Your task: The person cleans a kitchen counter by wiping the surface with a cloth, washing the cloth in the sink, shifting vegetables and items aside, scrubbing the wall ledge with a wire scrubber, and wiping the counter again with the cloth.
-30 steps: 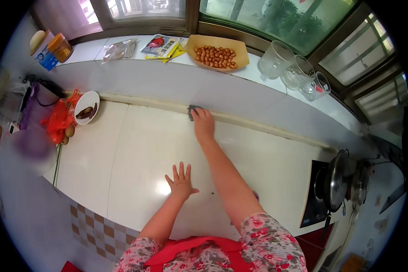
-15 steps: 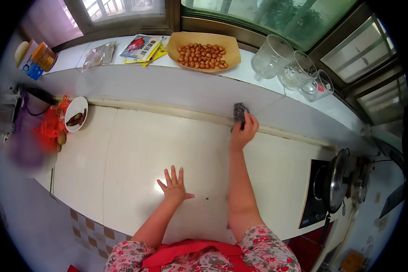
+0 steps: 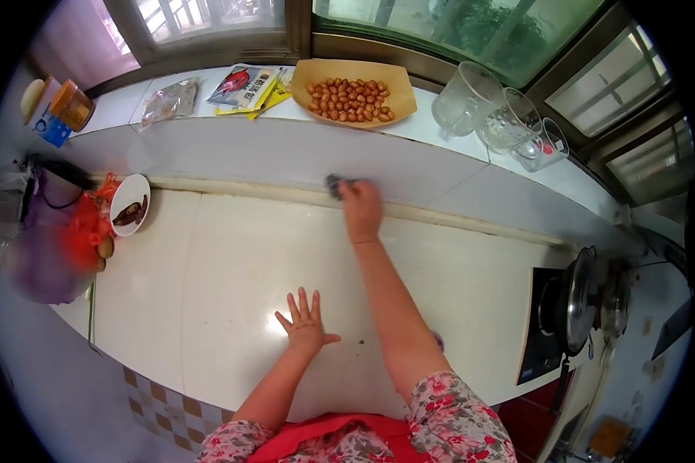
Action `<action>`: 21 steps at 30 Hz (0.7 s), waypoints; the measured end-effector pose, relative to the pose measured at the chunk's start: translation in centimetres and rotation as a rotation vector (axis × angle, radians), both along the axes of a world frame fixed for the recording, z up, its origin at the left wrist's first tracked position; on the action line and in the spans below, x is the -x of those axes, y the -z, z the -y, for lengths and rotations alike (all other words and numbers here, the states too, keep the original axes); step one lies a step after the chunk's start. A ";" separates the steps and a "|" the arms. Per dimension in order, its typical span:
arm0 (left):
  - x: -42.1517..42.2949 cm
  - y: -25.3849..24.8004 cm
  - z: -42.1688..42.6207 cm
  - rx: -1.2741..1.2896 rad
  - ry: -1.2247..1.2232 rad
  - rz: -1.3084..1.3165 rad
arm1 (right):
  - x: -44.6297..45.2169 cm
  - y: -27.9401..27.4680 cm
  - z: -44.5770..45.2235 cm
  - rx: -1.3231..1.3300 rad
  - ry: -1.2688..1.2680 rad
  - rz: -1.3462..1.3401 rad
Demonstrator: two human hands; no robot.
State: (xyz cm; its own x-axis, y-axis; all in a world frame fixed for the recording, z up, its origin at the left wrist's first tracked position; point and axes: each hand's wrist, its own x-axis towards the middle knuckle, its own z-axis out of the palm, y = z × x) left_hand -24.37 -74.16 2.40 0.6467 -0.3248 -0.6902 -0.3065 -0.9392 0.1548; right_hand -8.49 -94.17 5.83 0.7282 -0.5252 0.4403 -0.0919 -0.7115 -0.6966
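Observation:
My right hand point(image 3: 363, 208) is closed on a dark grey, mottled rag point(image 3: 333, 185) and presses it against the lower part of the grey wall point(image 3: 278, 166), just above the back ledge of the counter. Most of the rag lies beyond my fingers, and motion blurs it a little. Flat on the white counter point(image 3: 239, 255) rests my left hand point(image 3: 306, 332), fingers spread, holding nothing. A tiny dark speck point(image 3: 361, 342) is near its thumb. Beside my right forearm a small purplish round thing point(image 3: 438, 340) shows, mostly hidden by the arm.
On the sill stand a paper tray point(image 3: 400, 85) of reddish-brown nuts, seasoning packets point(image 3: 243, 89), a clear bag point(image 3: 170, 102) and glass mugs point(image 3: 467, 100). To the left are a white plate point(image 3: 140, 189) with dark pieces and a red bag point(image 3: 93, 224). A lidded pan point(image 3: 578, 305) sits right.
My right hand has slid the rag leftward along the wall base. My left hand stays spread on the counter. The camera view has shifted slightly.

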 end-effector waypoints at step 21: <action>-0.4 -0.3 -1.0 0.104 -0.009 -0.031 | -3.3 -0.4 -4.8 0.351 -0.004 0.345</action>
